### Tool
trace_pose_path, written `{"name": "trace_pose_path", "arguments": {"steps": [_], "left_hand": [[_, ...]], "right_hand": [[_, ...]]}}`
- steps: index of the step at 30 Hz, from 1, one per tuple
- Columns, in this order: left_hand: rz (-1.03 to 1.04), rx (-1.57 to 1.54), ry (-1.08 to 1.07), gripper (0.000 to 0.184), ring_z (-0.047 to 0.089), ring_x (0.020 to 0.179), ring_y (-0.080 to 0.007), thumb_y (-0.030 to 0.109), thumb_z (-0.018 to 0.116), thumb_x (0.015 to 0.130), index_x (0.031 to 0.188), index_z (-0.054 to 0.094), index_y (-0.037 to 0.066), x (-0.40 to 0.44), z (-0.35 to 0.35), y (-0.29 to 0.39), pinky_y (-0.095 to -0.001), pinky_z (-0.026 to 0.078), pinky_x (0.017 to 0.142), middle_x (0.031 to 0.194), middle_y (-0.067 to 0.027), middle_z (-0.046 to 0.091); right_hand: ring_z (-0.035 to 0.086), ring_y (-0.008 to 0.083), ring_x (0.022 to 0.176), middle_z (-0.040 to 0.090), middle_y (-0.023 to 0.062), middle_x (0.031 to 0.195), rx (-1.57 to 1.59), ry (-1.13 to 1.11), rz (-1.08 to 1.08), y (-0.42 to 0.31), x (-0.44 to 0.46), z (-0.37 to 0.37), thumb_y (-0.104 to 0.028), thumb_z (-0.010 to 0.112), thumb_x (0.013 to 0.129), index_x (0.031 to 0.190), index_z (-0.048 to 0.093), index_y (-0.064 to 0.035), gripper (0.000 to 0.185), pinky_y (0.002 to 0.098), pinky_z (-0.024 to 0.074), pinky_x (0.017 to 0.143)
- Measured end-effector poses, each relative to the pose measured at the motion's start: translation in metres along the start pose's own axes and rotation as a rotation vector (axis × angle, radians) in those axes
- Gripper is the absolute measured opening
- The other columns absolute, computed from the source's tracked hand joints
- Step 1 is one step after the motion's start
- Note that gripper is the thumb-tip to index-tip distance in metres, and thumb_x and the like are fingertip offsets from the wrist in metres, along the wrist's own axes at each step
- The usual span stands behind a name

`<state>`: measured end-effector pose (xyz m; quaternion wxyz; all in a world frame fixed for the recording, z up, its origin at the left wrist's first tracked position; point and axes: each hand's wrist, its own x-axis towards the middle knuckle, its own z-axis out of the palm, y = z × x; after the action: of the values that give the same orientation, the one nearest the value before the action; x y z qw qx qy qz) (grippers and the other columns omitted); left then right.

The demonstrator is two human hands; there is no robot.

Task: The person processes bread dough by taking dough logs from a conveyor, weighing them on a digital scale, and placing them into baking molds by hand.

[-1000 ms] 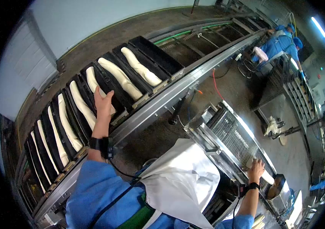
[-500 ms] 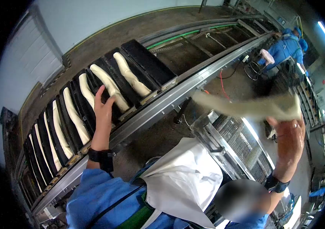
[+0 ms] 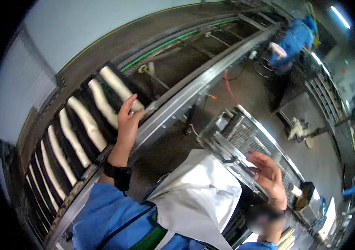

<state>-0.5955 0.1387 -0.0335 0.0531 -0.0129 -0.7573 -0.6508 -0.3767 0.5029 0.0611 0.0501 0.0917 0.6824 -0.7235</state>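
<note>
My left hand (image 3: 130,117) is over the near end of a long pale dough log (image 3: 118,85), thumb and fingers apart. Whether it touches the log is unclear. That log lies in the last black tray (image 3: 138,88) of a slanting row. Beside it rests another dough log (image 3: 101,102), and several more follow toward the lower left, each in its own dark groove. My right hand (image 3: 269,175) hangs above a metal mesh belt (image 3: 244,135), its fingers loosely bent and apart, with nothing in them.
A steel conveyor rail (image 3: 194,89) runs diagonally from lower left to upper right. A person in blue (image 3: 292,41) stands at the far right, near a rack (image 3: 321,79). A metal box (image 3: 308,204) stands at lower right, and several pale dough pieces (image 3: 286,239) lie below it.
The dough log that my right hand held up is out of that hand, which has come down and left. My left hand has shifted right; the tray row sits farther lower left in view.
</note>
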Motion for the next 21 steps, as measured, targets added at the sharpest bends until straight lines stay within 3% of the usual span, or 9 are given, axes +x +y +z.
{"name": "trace_pose_path", "arguments": {"steps": [3, 7, 9, 11, 13, 15, 18, 21], "left_hand": [[0.012, -0.124, -0.108, 0.046, 0.042, 0.130, -0.0248, 0.005, 0.057, 0.087, 0.131, 0.047, 0.001, 0.021, 0.037, -0.006, -0.0374, 0.031, 0.109, 0.134, -0.0149, 0.049], [0.055, -0.085, -0.470, 0.040, 0.050, 0.121, -0.0240, -0.002, 0.054, 0.087, 0.126, 0.051, 0.000, 0.056, 0.106, -0.045, -0.0350, 0.038, 0.104, 0.128, -0.0162, 0.054], [0.256, 0.269, -0.672, 0.040, 0.048, 0.123, -0.0279, -0.003, 0.056, 0.084, 0.123, 0.053, 0.000, 0.067, 0.145, -0.043, -0.0371, 0.036, 0.105, 0.129, -0.0166, 0.052], [0.570, 0.630, -0.765, 0.043, 0.042, 0.127, -0.0337, -0.004, 0.058, 0.078, 0.120, 0.054, 0.001, 0.076, 0.165, -0.039, -0.0400, 0.033, 0.107, 0.133, -0.0172, 0.048], [0.750, 0.875, -0.834, 0.041, 0.030, 0.135, -0.0356, -0.002, 0.060, 0.079, 0.120, 0.053, 0.000, 0.108, 0.174, -0.065, -0.0437, 0.031, 0.110, 0.141, -0.0185, 0.038], [0.895, 0.986, -0.869, 0.044, 0.030, 0.135, -0.0363, -0.002, 0.058, 0.074, 0.117, 0.056, 0.000, 0.099, 0.182, -0.049, -0.0429, 0.029, 0.110, 0.139, -0.0185, 0.041], [0.811, 0.996, -0.773, 0.043, 0.028, 0.136, -0.0345, 0.000, 0.059, 0.074, 0.116, 0.056, -0.001, 0.097, 0.202, -0.054, -0.0423, 0.028, 0.111, 0.141, -0.0182, 0.038], [0.647, 0.949, -0.749, 0.042, 0.023, 0.139, -0.0324, 0.002, 0.058, 0.081, 0.123, 0.053, 0.001, 0.105, 0.204, -0.057, -0.0421, 0.028, 0.112, 0.145, -0.0136, 0.034]], "right_hand": [[0.050, 0.0262, 0.120, 0.050, 0.0131, 0.132, -0.136, 0.173, 0.143, 0.032, -0.015, -0.032, 0.000, 0.064, 0.077, 0.128, 0.050, -0.0011, 0.054, 0.0364, 0.0439, 0.098], [0.053, 0.0252, 0.116, 0.054, 0.0130, 0.127, -0.170, 0.374, 0.289, 0.078, -0.031, -0.058, -0.004, 0.066, 0.080, 0.128, 0.051, -0.0002, 0.051, 0.0356, 0.0468, 0.094], [0.054, 0.0277, 0.116, 0.056, 0.0173, 0.125, -0.287, 0.375, 0.275, 0.108, -0.039, -0.073, -0.015, 0.067, 0.081, 0.129, 0.052, -0.0019, 0.051, 0.0359, 0.0448, 0.097], [0.055, 0.0308, 0.114, 0.059, 0.0193, 0.121, -0.469, 0.446, 0.302, 0.122, -0.045, -0.074, -0.016, 0.069, 0.079, 0.124, 0.055, -0.0018, 0.050, 0.0373, 0.0449, 0.097], [0.054, 0.0355, 0.113, 0.057, 0.0214, 0.120, -0.790, 0.516, 0.168, 0.133, -0.055, -0.081, -0.016, 0.070, 0.075, 0.123, 0.055, -0.0025, 0.052, 0.0406, 0.0445, 0.096], [0.051, 0.0398, 0.112, 0.055, 0.0221, 0.119, -0.963, 0.617, 0.011, 0.149, -0.058, -0.095, -0.013, 0.068, 0.072, 0.120, 0.055, -0.0029, 0.051, 0.0441, 0.0439, 0.095], [0.045, 0.0420, 0.116, 0.050, 0.0232, 0.122, -1.252, 0.883, -0.011, 0.152, -0.052, -0.123, -0.007, 0.063, 0.070, 0.118, 0.053, -0.0022, 0.049, 0.0449, 0.0429, 0.096], [0.039, 0.0420, 0.126, 0.049, 0.0215, 0.125, -1.474, 1.028, 0.241, 0.165, -0.046, -0.157, -0.008, 0.064, 0.071, 0.118, 0.052, -0.0015, 0.049, 0.0513, 0.0344, 0.104]]}}
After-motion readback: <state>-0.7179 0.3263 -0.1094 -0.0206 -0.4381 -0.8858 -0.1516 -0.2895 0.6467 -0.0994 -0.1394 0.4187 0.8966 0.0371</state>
